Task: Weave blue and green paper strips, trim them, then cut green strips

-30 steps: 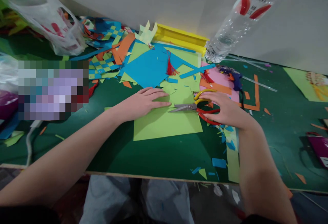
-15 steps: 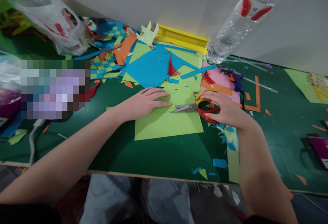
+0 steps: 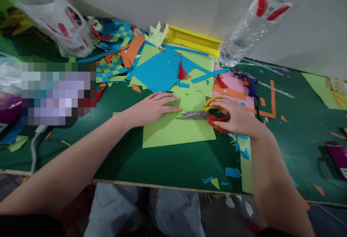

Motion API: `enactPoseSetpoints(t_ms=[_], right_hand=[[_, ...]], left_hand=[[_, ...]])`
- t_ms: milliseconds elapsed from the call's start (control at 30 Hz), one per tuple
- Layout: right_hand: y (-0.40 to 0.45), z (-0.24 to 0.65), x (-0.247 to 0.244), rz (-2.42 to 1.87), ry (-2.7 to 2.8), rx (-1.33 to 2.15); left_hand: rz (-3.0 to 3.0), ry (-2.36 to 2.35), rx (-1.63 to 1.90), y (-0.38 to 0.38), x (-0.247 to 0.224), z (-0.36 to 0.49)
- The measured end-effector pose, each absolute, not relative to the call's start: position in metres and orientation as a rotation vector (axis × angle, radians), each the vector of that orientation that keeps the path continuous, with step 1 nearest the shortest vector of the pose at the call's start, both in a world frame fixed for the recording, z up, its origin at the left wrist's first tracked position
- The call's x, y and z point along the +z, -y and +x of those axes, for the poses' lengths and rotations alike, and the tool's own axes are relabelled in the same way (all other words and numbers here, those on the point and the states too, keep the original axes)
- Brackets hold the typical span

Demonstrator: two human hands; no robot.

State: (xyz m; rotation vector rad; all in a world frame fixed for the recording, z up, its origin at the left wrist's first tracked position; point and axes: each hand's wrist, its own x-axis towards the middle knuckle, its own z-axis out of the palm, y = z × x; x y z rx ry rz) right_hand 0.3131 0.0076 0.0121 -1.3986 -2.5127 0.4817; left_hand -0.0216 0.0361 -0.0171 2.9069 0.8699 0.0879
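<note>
A light green sheet of paper (image 3: 179,132) lies on the dark green tabletop in front of me. My left hand (image 3: 155,109) rests flat on its upper left part, fingers stretched to the right. My right hand (image 3: 230,115) grips a pair of scissors (image 3: 199,114) by its red and yellow handles. The blades lie over the sheet and point left, with their tips just below my left fingertips. The blades look slightly apart; whether paper sits between them I cannot tell. Past my hands is a blue paper square (image 3: 155,68) with a red tassel (image 3: 182,68) beside it.
A clear plastic bottle (image 3: 244,30) and a yellow tray (image 3: 193,39) stand by the wall. Woven paper pieces (image 3: 112,68) and a plastic bag (image 3: 62,27) are at the left. Orange strips (image 3: 273,99) and paper scraps (image 3: 232,172) lie to the right. A white cable (image 3: 34,150) crosses the left edge.
My right hand and the scissors have shifted slightly left, bringing the blades a little farther over the sheet. My left hand stays in place.
</note>
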Motion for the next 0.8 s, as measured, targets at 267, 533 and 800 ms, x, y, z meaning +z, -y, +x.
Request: enactPoseSetpoints(t_ms=[267,533,800], right_hand=[[-0.005,0.307,0.013,-1.367,2.533,0.500],[-0.007,0.308,0.013,-1.395,2.498,0.492],[-0.010,0.315,0.012,-1.407,2.484,0.512]], left_hand=[[2.898,-0.872,0.095,-0.037,-0.019,-0.022],[2.865,-0.992,0.200,-0.027,-0.019,-0.015],[2.740,-0.995,0.314,-0.027,-0.009,-0.011]])
